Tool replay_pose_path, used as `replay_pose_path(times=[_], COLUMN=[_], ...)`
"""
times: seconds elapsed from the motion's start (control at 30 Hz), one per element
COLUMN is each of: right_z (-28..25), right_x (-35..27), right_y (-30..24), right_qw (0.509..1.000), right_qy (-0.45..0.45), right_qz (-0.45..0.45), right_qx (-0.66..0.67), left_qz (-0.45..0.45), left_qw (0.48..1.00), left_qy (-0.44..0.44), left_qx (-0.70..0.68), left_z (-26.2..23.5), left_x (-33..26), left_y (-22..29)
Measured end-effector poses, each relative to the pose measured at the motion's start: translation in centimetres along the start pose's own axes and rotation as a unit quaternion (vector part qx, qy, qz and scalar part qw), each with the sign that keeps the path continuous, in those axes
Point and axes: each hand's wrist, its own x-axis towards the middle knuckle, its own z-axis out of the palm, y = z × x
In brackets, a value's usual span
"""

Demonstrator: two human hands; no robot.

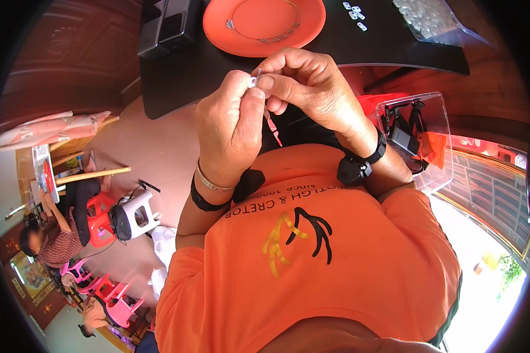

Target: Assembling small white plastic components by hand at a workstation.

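My left hand (229, 120) pinches a small white plastic piece (252, 82) between thumb and forefinger, just in front of the table's edge. My right hand (315, 88) meets it there, with its thumb and forefinger closed on a thin, ridged metal piece (259, 73) that stands up beside the white one. Whether the two pieces are joined cannot be made out. Beyond my hands lies an orange plate (218, 32) with several small metal pieces (280, 34) on it. Loose white plastic pieces (354, 13) are scattered to its right on the black table (176, 82).
A clear tray of many white pieces (427, 20) stands at the far right, and a dark grey box-like holder (168, 26) at the far left. Right of my forearm, a clear bin (444, 117) holds black devices. Stools (138, 217) and other people (62, 247) are at left.
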Motion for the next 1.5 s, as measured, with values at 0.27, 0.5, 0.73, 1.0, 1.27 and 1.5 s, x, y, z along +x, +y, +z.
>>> replay_pose_path(times=[0.27,0.5,0.73,1.0,1.27,1.5], right_z=[0.2,-0.4,-0.2,-0.4,-0.2,-0.5], right_x=[-0.2,0.2,0.2,0.2,0.2,0.3], right_y=[-0.2,0.4,0.4,0.9,1.3,1.2], right_qw=[0.999,0.999,0.997,0.998,0.998,1.0], right_qy=[0.005,-0.027,-0.013,-0.01,-0.013,-0.028], right_qz=[0.005,0.005,0.011,0.018,-0.019,-0.006], right_qx=[-0.043,0.047,0.073,0.065,0.054,0.003], left_qz=[-0.069,-0.187,-0.181,-0.185,-0.178,-0.175], left_qw=[0.995,0.945,0.903,0.907,0.907,0.902], left_qy=[-0.011,-0.014,0.033,0.003,0.015,0.013], left_qx=[-0.071,-0.269,-0.389,-0.378,-0.381,-0.394], left_z=[-0.2,-0.7,-0.6,-0.8,-0.5,-0.5], left_x=[0.0,0.2,-0.1,-0.1,-0.2,-0.2], left_y=[0.0,-1.3,-1.8,-2.1,-2.1,-2.1])
